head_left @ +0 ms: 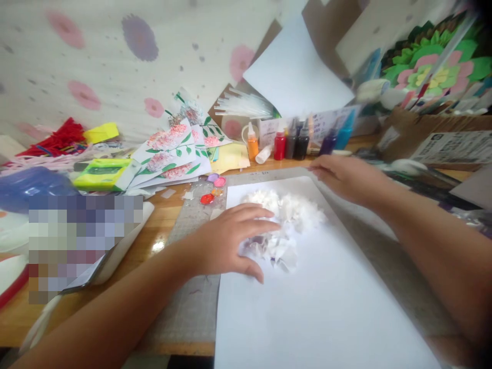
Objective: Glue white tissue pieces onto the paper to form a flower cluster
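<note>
Table point(165, 210) prob. guarded by gray mat point(192, 312) under your wht sheet point(307, 318). Your R hand point(346, 177) nr sheet's far R corner, grip can't tell; your L hand point(230, 241), fingers apart, at crumpled wht paper point(284, 251) on sheet's far half, prob. steadying it.

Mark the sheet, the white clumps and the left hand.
Sheet point(307, 307), head view: bare lower part.
White clumps point(283, 251), head view: the nearest clump.
Left hand point(224, 241), head view: back of the hand.

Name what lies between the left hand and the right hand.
In the head view, crumpled white clumps on the white paper sheet lie between the left hand and the right hand.
</note>
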`<state>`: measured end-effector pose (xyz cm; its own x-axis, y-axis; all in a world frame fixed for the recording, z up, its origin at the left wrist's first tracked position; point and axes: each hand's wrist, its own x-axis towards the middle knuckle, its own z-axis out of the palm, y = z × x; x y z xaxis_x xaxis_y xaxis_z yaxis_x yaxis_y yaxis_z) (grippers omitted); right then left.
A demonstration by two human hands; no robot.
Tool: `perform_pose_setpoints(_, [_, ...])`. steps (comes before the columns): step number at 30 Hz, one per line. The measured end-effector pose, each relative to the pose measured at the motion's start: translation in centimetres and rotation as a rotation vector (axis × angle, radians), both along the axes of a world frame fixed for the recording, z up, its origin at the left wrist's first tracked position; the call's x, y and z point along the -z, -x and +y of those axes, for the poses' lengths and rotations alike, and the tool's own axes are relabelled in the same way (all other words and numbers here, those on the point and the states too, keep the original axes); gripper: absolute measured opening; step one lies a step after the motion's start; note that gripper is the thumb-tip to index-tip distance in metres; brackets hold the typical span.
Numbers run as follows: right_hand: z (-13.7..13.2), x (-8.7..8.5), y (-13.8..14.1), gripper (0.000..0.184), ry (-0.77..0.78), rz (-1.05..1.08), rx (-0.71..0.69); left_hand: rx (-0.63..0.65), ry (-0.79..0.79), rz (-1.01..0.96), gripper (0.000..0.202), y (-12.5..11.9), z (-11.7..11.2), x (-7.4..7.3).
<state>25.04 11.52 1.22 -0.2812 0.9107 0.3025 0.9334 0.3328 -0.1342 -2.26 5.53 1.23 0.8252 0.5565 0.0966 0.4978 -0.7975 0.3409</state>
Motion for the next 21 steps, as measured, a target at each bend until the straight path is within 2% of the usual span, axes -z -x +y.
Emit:
perform_pose_setpoints(2, [-0.12, -0.03, 0.12, 0.035, 0.005, -0.007, -0.020, -0.023, 0.005, 0.046, 0.067, 0.04, -0.11, 0.09])
perform_pose_setpoints(7, [-0.27, -0.13, 0.23, 0.033, 0.009, 0.009, -0.034, -0.100, -0.050, 0.000, 0.039, 0.03, -0.06, 0.08])
perform_pose_setpoints(10, [-0.32, -0.22, 0.21, 0.032, 0.020, 0.041, -0.024, -0.136, -0.070, -0.057, 0.031, 0.13, 0.08, -0.02])
perform_pose_setpoints(14, [-0.40, -0.29, 0.22, 0.031, 0.028, 0.060, -0.031, -0.073, -0.009, -0.053, 0.037, 0.15, -0.07, -0.03])
perform_pose_setpoints(18, [-0.36, -0.16, 0.24, 0.029, 0.017, 0.074, -0.047, -0.019, 0.029, 0.086, 0.070, -0.34, -0.49, 0.26])
perform_pose_setpoints(21, [-0.28, -0.02, 0.19, 0.028, 0.009, 0.075, -0.062, -0.074, -0.022, 0.107, 0.058, -0.71, -0.57, 0.43])
